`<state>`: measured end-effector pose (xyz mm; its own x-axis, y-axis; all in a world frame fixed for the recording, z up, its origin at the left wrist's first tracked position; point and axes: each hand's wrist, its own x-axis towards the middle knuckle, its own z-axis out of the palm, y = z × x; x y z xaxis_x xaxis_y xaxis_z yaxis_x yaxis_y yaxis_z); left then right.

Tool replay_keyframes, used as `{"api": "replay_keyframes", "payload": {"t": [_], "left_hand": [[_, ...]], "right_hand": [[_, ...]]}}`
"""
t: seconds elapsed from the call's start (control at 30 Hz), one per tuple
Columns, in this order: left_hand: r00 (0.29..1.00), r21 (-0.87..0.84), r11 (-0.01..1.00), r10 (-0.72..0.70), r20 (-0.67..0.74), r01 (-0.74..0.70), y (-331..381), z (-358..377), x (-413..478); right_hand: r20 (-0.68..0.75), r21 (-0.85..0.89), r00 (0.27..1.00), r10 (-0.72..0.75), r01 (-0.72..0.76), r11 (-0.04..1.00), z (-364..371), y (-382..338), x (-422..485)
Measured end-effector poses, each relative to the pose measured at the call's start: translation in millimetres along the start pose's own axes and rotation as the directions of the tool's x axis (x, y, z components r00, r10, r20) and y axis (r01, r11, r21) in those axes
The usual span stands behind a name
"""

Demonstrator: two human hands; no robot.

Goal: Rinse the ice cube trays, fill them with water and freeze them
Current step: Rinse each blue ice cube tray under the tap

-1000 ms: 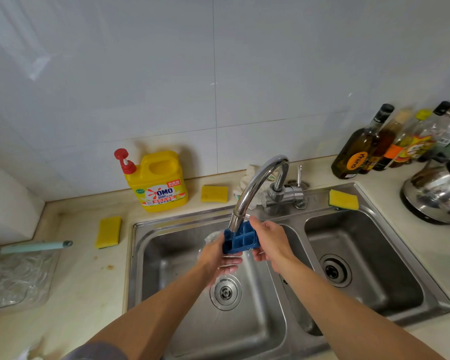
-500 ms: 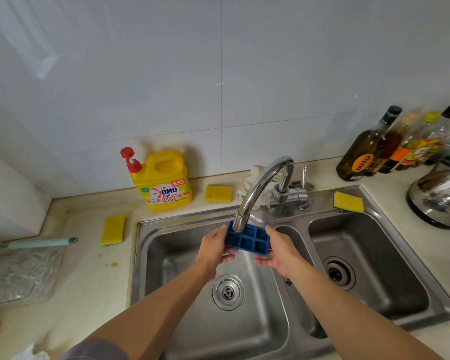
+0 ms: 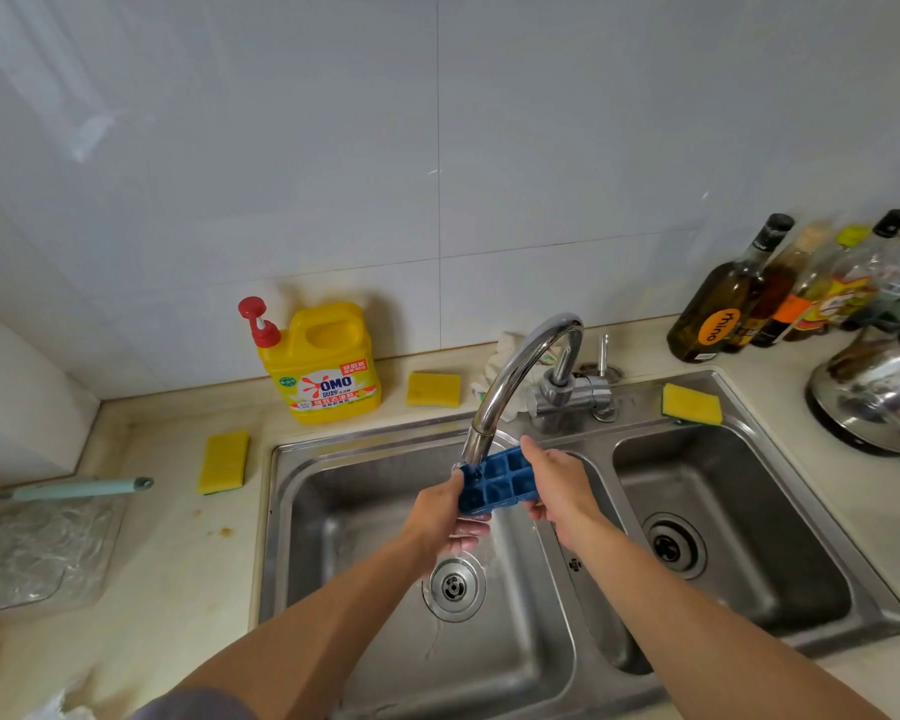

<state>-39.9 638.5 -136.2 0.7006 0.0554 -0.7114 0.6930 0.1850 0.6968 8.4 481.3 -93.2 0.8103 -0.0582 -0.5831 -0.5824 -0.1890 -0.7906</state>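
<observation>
While water runs from the curved chrome tap (image 3: 515, 376) into the left basin of the double stainless-steel sink (image 3: 333, 459), the small blue plastic ice cube tray (image 3: 497, 483) is held directly beneath the spout, tilted down toward its left end with its open cells facing up. The left hand (image 3: 445, 514) is closed around the tray's lower left end; the right hand (image 3: 559, 485) is closed around its upper right end. Spill falls toward the left drain (image 3: 454, 587). The step in hand appears to be the rinse. Only 1 tray is visible. The next move probably calls for tipping out the rinse water, then levelling the tray under the stream so that each cell fills evenly. A yellow detergent jug (image 3: 323, 363) stands on the desk (image 3: 178, 537), well apart.
</observation>
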Motion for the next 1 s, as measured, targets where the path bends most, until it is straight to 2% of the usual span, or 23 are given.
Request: {"api": "replay_keyframes", "payload": {"t": [0.13, 0.23, 0.33, 0.4, 0.5, 0.6, 0.87, 0.93, 1.0], "left_hand": [[1.000, -0.028, 1.000, -0.004, -0.007, 0.004, 0, 0, -2], [0.983, -0.008, 0.994, 0.110, -0.146, -0.112, 3, -7, 0], [0.909, 0.131, 0.951, 0.307, -0.282, -0.281, 14, -14, 1], [0.851, 0.228, 0.906, 0.417, -0.321, -0.358, 22, -19, -1], [0.782, 0.347, 0.837, 0.531, -0.326, -0.423, 30, -25, -8], [0.743, 0.408, 0.788, 0.595, -0.306, -0.462, 30, -29, -10], [0.759, 0.336, 0.793, 0.597, -0.259, -0.508, 19, -18, -10], [0.797, 0.276, 0.834, 0.544, -0.263, -0.478, 20, -16, -7], [0.867, 0.183, 0.896, 0.439, -0.235, -0.404, 18, -17, -2]], "right_hand": [[0.000, -0.018, 1.000, 0.001, -0.001, 1.000, 3, 2, -1], [0.075, 0.034, 0.996, 0.057, -0.060, 0.998, 7, 5, -2], [0.214, 0.108, 0.963, 0.161, -0.187, 0.976, 14, 8, -4], [0.290, 0.176, 0.937, 0.193, -0.251, 0.952, 22, 9, -5], [0.321, 0.262, 0.928, 0.187, -0.277, 0.924, 32, 5, -1], [0.326, 0.307, 0.932, 0.161, -0.265, 0.914, 35, 3, 2], [0.308, 0.340, 0.944, 0.122, -0.229, 0.912, 21, 1, 7], [0.265, 0.306, 0.958, 0.110, -0.191, 0.933, 18, 1, 6], [0.195, 0.256, 0.976, 0.095, -0.144, 0.956, 14, 0, 5]]}}
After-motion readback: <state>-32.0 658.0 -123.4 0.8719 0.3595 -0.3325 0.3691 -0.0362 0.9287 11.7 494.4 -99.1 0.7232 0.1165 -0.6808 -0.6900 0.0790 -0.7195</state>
